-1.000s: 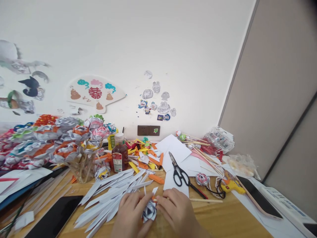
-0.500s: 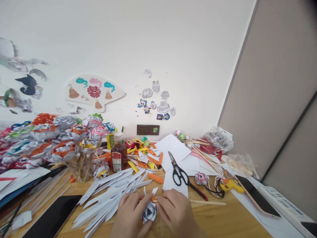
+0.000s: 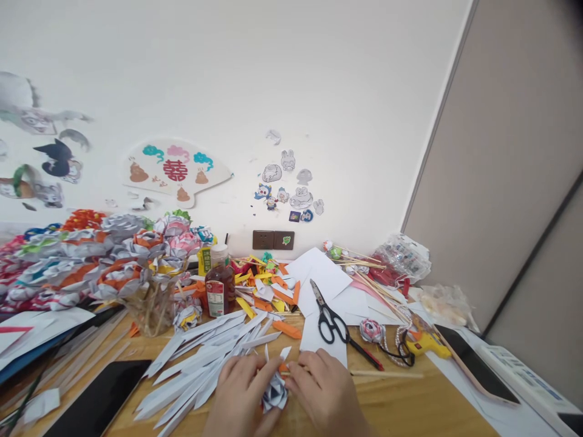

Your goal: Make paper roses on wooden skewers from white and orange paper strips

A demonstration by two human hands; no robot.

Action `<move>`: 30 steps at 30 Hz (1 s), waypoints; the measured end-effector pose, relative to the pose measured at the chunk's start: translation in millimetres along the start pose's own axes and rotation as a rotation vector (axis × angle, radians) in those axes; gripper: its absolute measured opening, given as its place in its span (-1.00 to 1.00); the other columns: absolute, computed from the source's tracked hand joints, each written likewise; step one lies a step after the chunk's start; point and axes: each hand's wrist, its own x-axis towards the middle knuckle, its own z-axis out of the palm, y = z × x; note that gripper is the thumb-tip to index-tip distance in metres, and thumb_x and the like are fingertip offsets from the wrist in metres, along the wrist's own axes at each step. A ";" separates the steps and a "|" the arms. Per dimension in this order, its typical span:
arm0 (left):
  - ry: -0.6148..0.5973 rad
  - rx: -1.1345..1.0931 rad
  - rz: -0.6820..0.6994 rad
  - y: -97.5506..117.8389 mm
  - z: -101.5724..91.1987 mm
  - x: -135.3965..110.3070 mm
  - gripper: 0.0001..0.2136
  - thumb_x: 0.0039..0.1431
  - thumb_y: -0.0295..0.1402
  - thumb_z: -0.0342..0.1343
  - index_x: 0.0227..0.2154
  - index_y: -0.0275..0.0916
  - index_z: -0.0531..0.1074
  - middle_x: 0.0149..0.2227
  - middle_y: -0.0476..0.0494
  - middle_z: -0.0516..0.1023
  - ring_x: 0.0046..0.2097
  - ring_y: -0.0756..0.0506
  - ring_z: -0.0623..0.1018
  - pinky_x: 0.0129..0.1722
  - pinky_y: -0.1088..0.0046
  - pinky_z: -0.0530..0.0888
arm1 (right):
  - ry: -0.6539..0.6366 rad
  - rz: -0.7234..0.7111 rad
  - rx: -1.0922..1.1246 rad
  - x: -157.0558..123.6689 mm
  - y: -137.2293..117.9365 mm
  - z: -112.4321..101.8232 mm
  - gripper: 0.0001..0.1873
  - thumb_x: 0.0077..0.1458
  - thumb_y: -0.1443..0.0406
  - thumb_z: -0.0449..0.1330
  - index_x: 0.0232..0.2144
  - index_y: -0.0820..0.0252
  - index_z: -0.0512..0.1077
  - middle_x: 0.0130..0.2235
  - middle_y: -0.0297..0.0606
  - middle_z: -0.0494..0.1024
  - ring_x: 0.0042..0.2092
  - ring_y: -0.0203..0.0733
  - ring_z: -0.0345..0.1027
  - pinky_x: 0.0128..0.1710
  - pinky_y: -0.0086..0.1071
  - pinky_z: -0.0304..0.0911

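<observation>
A small folded paper flower, white with dark and orange parts, is between my two hands at the front of the desk. My left hand is closed round its left side. Fingers of my right hand pinch a thin wooden stick, which runs out to the right and meets the flower's orange part. White paper tips stick up above the flower. Folded white paper strips lie fanned out beside my left hand. Black-handled scissors rest on white paper just beyond my right hand.
A bottle with a red label stands behind the strips. Many paper flowers crowd the left. A black phone lies front left, another phone right. A yellow glue gun and a finished paper rose sit at right.
The stick's free end has shifted slightly to the right. Both hands keep nearly the same place and grip; the whole view has moved a little.
</observation>
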 end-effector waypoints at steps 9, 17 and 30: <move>-0.039 0.018 0.045 -3.7 0.6 -1.3 -0.50 -0.11 -0.58 0.05 -0.03 -0.13 0.34 -0.25 -0.12 0.50 -0.23 -0.18 0.49 -0.17 0.23 0.30 | -0.007 0.009 0.013 2.4 -3.4 -3.4 -0.67 0.28 0.40 -0.09 -0.44 0.22 0.40 -0.59 -0.32 0.33 -0.57 -0.24 0.20 -0.59 -0.36 -0.01; -0.040 0.037 0.112 -5.4 -1.5 -2.5 -0.51 -0.10 -0.53 0.11 -0.02 -0.14 0.33 -0.25 -0.13 0.51 -0.23 -0.17 0.49 -0.19 0.26 0.33 | 0.002 -0.039 -0.028 -2.3 -1.8 -0.5 -0.72 0.27 0.43 -0.07 -0.31 0.19 0.43 -0.60 -0.37 0.33 -0.61 -0.28 0.19 -0.60 -0.38 -0.08; 0.014 0.008 0.045 0.2 0.1 -0.9 -0.52 -0.14 -0.57 0.02 -0.08 -0.10 0.38 -0.29 -0.11 0.51 -0.26 -0.16 0.48 -0.19 0.25 0.31 | -0.046 -0.235 0.021 -2.7 10.7 -2.9 -0.78 0.23 0.51 -0.05 -0.24 0.33 0.40 -0.56 -0.33 0.40 -0.57 -0.27 0.26 -0.64 -0.41 0.03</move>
